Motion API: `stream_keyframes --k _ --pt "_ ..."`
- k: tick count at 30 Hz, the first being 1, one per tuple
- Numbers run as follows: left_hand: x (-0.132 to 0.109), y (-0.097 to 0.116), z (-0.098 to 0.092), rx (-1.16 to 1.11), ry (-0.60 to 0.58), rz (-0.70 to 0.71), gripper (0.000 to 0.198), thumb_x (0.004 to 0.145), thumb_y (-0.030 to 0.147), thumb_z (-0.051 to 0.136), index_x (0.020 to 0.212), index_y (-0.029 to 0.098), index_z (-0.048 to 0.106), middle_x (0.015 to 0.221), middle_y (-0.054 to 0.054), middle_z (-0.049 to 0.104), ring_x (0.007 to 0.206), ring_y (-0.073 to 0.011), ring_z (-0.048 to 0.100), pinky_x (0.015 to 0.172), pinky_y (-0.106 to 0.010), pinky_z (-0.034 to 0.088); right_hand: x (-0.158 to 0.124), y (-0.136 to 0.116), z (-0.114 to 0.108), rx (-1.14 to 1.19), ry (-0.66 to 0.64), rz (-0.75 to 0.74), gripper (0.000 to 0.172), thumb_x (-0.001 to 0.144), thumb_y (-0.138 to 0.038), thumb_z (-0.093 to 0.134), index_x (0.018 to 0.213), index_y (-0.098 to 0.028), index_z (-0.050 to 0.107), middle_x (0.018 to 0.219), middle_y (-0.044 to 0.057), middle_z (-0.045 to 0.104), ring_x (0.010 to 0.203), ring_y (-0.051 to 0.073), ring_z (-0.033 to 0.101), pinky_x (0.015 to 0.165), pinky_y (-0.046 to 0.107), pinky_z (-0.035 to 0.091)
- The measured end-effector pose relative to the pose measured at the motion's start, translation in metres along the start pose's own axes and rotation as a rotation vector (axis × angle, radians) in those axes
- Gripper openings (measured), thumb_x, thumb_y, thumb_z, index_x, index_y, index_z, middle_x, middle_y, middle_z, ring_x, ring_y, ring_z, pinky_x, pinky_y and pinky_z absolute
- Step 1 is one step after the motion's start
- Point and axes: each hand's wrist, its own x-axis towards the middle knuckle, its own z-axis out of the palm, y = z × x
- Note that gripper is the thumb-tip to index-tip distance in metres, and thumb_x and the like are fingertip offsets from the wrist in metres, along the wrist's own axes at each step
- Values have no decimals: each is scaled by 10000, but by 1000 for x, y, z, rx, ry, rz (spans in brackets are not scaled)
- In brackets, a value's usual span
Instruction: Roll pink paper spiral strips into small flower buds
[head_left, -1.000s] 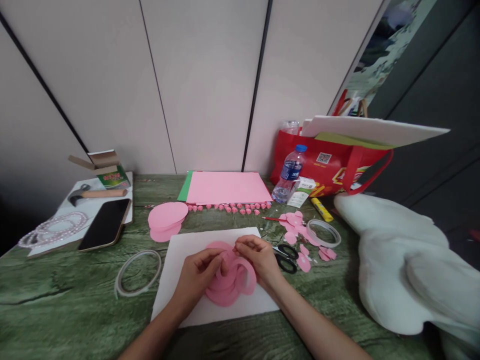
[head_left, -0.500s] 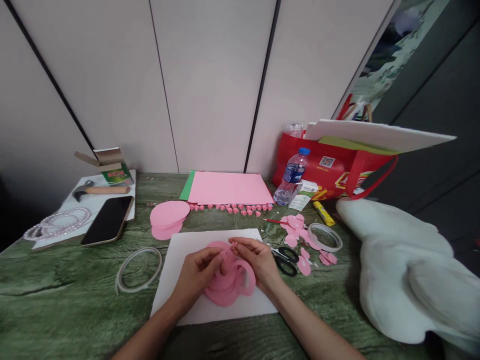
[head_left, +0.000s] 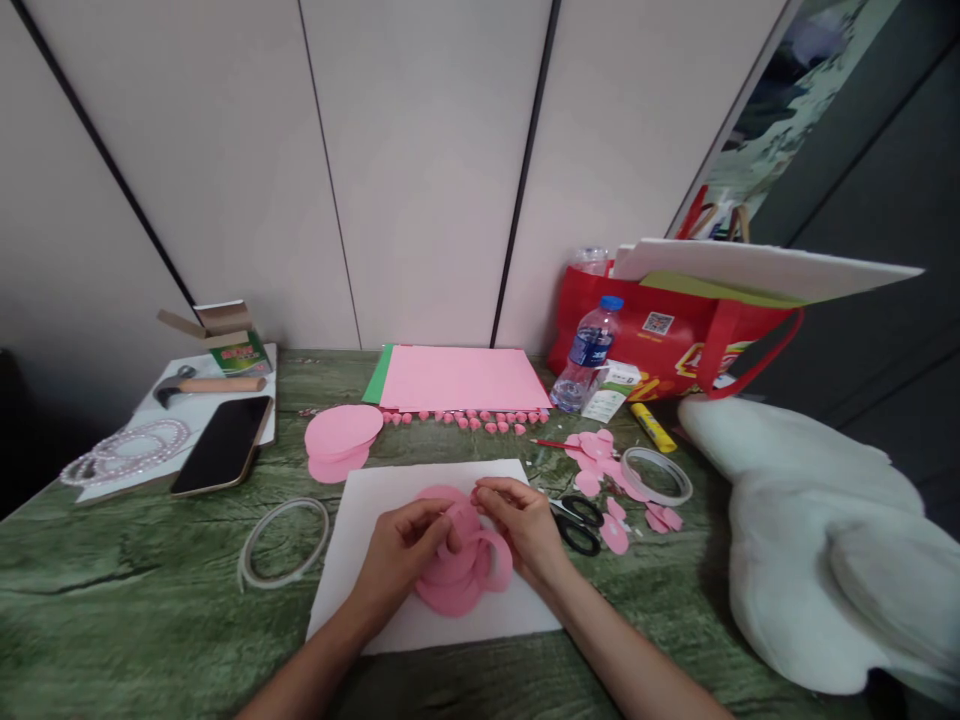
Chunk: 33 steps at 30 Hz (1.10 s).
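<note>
Pink paper spiral (head_left: 459, 565), green-grained table (head_left: 135, 620).

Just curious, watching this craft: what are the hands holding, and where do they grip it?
Both hold the pink paper spiral: left hand pinches its inner coil, right hand pinches the strip's upper end.

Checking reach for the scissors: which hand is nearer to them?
Right. The right hand sits just left of the scissors; the left hand is farther left, across the pink paper.
</note>
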Motion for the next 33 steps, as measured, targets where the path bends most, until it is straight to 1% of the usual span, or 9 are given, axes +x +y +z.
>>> stream_keyframes --k 5,7,10,13,18,22,26,30,33 --pt "1 -2 -1 -16 -15 6 210 764 262 544 853 114 664 588 -8 597 565 -108 508 554 -207 396 0 -1 0 -12 -77 2 200 591 -254 725 769 -166 701 675 39 691 632 144 619 648 266 491" --pt "1 -1 -1 -22 -14 6 217 764 266 545 871 117 661 585 -4 595 562 -107 505 548 -204 394 0 -1 -1 -22 -113 -3 191 615 -252 709 788 -170 702 733 45 699 649 133 617 655 249 486" --pt "0 1 -1 -26 0 3 225 757 268 551 885 119 660 583 -6 600 562 -112 509 547 -207 399 0 -1 -1 -3 -119 2 173 612 -232 711 775 -174 700 805 46 702 649 115 610 649 227 480" --pt "0 2 -1 -21 12 8 216 756 264 550 867 121 667 585 -7 605 568 -117 516 557 -212 405 0 0 -1 21 -96 12 161 585 -209 730 737 -173 688 728 26 697 619 107 599 622 217 471" --pt "0 -1 0 -11 -24 9 208 766 262 544 862 126 668 596 -6 607 567 -109 513 548 -203 393 -1 -1 0 -25 -93 -18 126 573 -205 737 665 -164 662 583 -15 640 525 84 546 530 194 433" --pt "0 -1 0 -14 -19 8 224 762 271 549 898 132 660 603 -8 614 575 -113 521 547 -204 396 -3 -2 0 -80 -81 -33 127 555 -221 742 633 -162 660 544 -19 616 497 89 528 491 201 421" --pt "0 1 -1 -24 10 -4 225 748 273 563 882 123 662 592 -9 612 572 -116 525 553 -209 404 -3 -3 1 -58 -51 -23 162 544 -249 745 672 -169 686 581 5 649 540 119 566 547 240 462" --pt "0 3 0 -36 6 -6 239 747 295 559 876 122 663 590 -11 609 559 -120 523 542 -218 403 -2 -4 2 -25 -103 -8 184 592 -264 719 750 -171 701 749 50 697 634 136 603 634 263 482" --pt "-1 4 1 -36 27 -17 267 728 309 575 899 122 659 570 -10 613 542 -122 524 528 -220 400 -2 -4 2 -23 -132 -4 164 597 -242 719 747 -177 700 800 49 701 642 125 602 633 245 480"
